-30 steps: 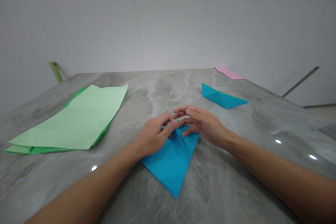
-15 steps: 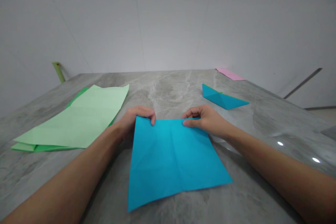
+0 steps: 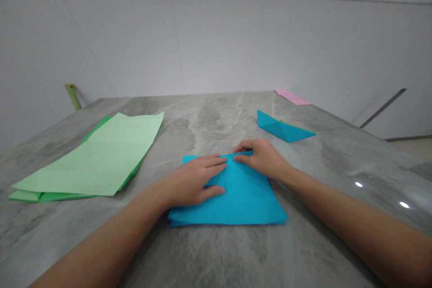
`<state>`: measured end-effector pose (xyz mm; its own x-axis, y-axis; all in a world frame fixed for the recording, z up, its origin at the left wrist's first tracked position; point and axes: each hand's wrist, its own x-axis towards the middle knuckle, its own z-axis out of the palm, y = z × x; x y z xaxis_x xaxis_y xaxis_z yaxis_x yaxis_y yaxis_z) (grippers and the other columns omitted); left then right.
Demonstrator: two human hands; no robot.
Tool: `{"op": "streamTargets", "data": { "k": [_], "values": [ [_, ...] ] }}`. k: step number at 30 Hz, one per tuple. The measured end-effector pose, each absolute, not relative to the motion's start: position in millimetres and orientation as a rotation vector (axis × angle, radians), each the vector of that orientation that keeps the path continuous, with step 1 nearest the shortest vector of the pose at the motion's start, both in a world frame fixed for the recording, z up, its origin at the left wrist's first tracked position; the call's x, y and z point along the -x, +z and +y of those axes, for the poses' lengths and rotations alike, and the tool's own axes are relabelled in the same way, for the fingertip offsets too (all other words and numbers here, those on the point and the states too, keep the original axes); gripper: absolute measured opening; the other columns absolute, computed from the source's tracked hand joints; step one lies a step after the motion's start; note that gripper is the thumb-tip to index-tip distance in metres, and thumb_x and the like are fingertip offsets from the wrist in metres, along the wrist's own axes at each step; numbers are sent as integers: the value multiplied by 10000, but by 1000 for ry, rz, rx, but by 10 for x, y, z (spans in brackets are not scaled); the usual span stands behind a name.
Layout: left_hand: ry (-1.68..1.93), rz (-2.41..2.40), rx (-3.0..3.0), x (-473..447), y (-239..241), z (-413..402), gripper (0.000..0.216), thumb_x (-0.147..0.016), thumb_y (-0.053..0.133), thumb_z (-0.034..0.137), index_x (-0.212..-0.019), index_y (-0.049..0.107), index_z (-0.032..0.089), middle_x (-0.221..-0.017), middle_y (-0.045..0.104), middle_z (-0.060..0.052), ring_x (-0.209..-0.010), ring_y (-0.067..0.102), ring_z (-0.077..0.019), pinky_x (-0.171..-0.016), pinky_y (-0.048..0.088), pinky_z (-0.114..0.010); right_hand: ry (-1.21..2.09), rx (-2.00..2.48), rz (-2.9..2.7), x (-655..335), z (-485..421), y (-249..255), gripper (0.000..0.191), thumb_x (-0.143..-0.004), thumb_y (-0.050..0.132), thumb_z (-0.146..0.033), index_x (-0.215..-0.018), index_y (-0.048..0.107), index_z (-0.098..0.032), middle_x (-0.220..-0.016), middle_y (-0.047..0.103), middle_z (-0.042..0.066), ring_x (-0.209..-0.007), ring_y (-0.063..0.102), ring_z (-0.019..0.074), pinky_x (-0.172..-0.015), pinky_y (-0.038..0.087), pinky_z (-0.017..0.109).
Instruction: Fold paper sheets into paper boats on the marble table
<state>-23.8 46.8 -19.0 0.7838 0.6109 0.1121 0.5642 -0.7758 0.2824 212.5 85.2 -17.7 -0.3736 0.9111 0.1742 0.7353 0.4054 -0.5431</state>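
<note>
A blue sheet of paper (image 3: 251, 202) lies on the table in front of me, with layered edges showing along its near side. My left hand (image 3: 200, 180) rests flat on its left half, fingers stretched and thumb apart. At the sheet's far edge, right of the middle, my right hand (image 3: 258, 157) pinches the paper between thumb and fingers. Beyond that hand sits a folded blue paper boat (image 3: 285, 130), apart from both hands.
On the left is a stack of light green paper (image 3: 97, 157) with darker green sheets beneath. Pink paper (image 3: 293, 97) lies at the far right edge of the grey marbled table (image 3: 209, 256). A white wall (image 3: 216, 40) stands behind.
The blue sheet's near edge has come down and away from me, and the sheet now lies flatter. My left hand has moved from the far left corner onto the paper; my right hand keeps its pinch.
</note>
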Motion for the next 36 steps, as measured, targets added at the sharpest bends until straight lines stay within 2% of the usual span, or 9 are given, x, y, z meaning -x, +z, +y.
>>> {"op": "streamTargets", "data": {
  "k": [4,7,10,15,19,21,26,31,36],
  "values": [
    [15,1037,-2700,157,-264,414,687,-997,299,549,-1545,195,150,-1614,157,-120,-1493,123,-290,-1181,116,-548,302,1484,-2224,-2152,876,-217,200,-780,694,-173,-974,738,-152,-969,755,98,-938,686,261,-886,508,392],
    [4,1068,-2704,153,-267,425,816,-943,310,662,-1552,157,141,-1617,120,-125,-1495,97,-302,-1180,86,-547,132,1359,-2298,-2146,843,-240,364,-762,696,-141,-1126,686,-147,-1129,684,124,-1107,606,278,-1000,456,422],
    [20,1066,-2704,150,-263,431,1045,-813,382,809,-1552,143,111,-1609,119,-168,-1492,105,-326,-1181,57,-539,201,1222,-2384,-2100,768,-238,427,-783,682,-171,-1208,639,-158,-1208,622,126,-1150,574,257,-1033,442,400],
    [-7,1110,-2675,135,-272,429,1257,-670,428,907,-1552,101,74,-1604,59,-212,-1490,69,-359,-1176,51,-542,283,1261,-2490,-2065,701,-229,550,-804,707,-399,-1271,597,-129,-1249,592,169,-1183,550,307,-1035,432,465],
    [-25,1145,-2670,118,-279,424,1256,-670,377,924,-1555,92,80,-1608,29,-192,-1492,55,-355,-1182,34,-533,205,1414,-2453,-2108,746,-247,657,-752,739,-512,-1259,617,-113,-1227,604,196,-1159,563,349,-1001,445,493],
    [-23,1174,-2670,106,-282,417,1208,-711,331,911,-1555,96,79,-1609,28,-179,-1492,66,-347,-1186,36,-522,196,1499,-2391,-2132,786,-244,630,-755,750,-478,-1241,634,-94,-1174,637,193,-1109,598,336,-987,456,463],
    [-2,1257,-2676,86,-292,382,1113,-794,266,858,-1551,102,58,-1609,45,-181,-1487,54,-371,-1177,54,-559,274,1689,-2230,-2173,890,-198,319,-800,706,-205,-1106,708,-113,-1067,726,133,-1011,660,276,-904,474,356],
    [-25,1143,-2686,45,-242,297,1092,-810,278,843,-1546,121,52,-1600,5,-203,-1477,-23,-405,-1148,-3,-630,253,1777,-2204,-2235,986,-215,196,-798,698,-218,-975,755,-154,-865,744,85,-816,674,241,-704,449,305],
    [-40,846,-2700,30,-199,302,885,-886,320,751,-1557,152,199,-1621,75,-80,-1493,36,-339,-1168,-11,-597,175,1820,-2177,-2291,1058,-260,122,-787,697,-221,-874,755,-159,-792,728,71,-759,658,222,-637,399,286]
  ]
}}
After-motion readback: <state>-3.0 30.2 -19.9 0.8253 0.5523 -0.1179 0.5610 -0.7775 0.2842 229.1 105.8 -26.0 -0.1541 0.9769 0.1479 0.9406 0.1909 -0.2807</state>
